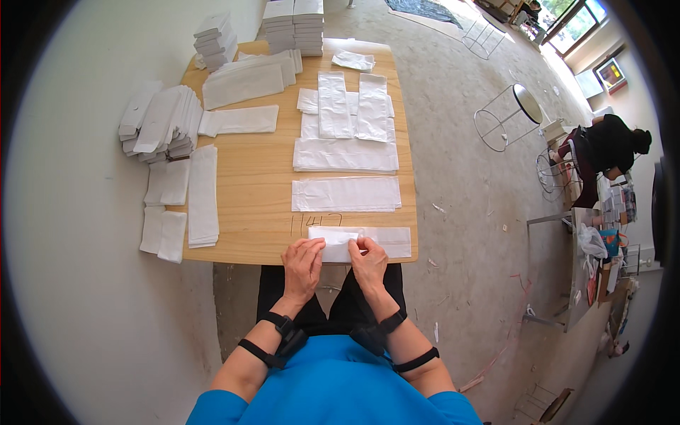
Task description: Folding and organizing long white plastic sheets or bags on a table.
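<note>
At the table's near edge lies a long, flat white strip [389, 242], looking like paper or thin film, with its left part folded over on itself. My left hand [302, 268] is closed at the left end of the folded part, fingertips pinching its edge. The fingers of my right hand [369, 266] pinch the same strip near the inner end of the fold. Just beyond, a flat stack of similar white strips [346, 195] lies crosswise. Farther back sits a larger layered pile of white strips [346, 155], with two narrow pieces laid lengthwise on top.
The wooden table [248, 170] meets a white wall on its left. Long white strips [204, 195] and bundled folded packs [170, 120] line that side. White box-like stacks [293, 27] stand at the back. A round stool [526, 104] and another person [609, 149] are off to the right.
</note>
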Tool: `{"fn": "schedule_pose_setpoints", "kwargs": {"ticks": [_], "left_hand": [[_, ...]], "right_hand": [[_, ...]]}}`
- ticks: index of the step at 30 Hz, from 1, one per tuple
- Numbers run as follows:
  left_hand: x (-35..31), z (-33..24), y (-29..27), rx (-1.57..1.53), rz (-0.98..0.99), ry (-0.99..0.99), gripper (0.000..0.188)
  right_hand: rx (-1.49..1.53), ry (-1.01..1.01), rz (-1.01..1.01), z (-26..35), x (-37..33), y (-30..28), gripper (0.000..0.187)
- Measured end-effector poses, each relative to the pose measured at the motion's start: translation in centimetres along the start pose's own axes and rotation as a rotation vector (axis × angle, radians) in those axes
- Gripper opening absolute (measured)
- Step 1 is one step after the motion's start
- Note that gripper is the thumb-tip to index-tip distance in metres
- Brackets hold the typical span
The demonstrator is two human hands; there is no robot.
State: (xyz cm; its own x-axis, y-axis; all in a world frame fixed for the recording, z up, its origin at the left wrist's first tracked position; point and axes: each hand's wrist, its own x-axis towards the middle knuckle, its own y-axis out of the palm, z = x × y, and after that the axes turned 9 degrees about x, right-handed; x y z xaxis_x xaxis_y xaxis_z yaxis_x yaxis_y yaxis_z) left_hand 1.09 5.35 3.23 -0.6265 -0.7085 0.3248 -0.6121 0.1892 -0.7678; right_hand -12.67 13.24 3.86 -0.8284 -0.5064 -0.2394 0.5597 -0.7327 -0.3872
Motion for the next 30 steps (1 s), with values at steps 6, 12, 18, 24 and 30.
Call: {"fn": "schedule_pose_setpoints", "kwargs": {"ticks": [6, 12, 18, 24, 30], "left_hand": [[0.2, 0.9, 0.6, 0.040, 0.034, 0.010, 0.021], [0.2, 1.9, 0.9, 0.066, 0.060, 0.008, 0.023], [0.1, 2.5, 1.0, 0.086, 0.083, 0.012, 0.025], [-0.2, 2.8, 0.9, 0.094, 0.135, 0.020, 0.033], [0.2, 2.9, 0.7, 0.103, 0.208, 0.054, 0.038]], "right_hand": [[-0.044, -0.014, -0.056, -1.2, 0.4, -0.1, 0.024], [-0.048, -0.001, -0.052, -1.6, 0.6, 0.0, 0.025], [-0.025, -0.006, -0.053, -2.0, 0.5, 0.1, 0.023], [-0.061, -0.078, -0.081, -2.1, 0.5, 0.1, 0.020], [-0.182, -0.248, -0.151, -2.8, 0.8, -0.9, 0.018]]}}
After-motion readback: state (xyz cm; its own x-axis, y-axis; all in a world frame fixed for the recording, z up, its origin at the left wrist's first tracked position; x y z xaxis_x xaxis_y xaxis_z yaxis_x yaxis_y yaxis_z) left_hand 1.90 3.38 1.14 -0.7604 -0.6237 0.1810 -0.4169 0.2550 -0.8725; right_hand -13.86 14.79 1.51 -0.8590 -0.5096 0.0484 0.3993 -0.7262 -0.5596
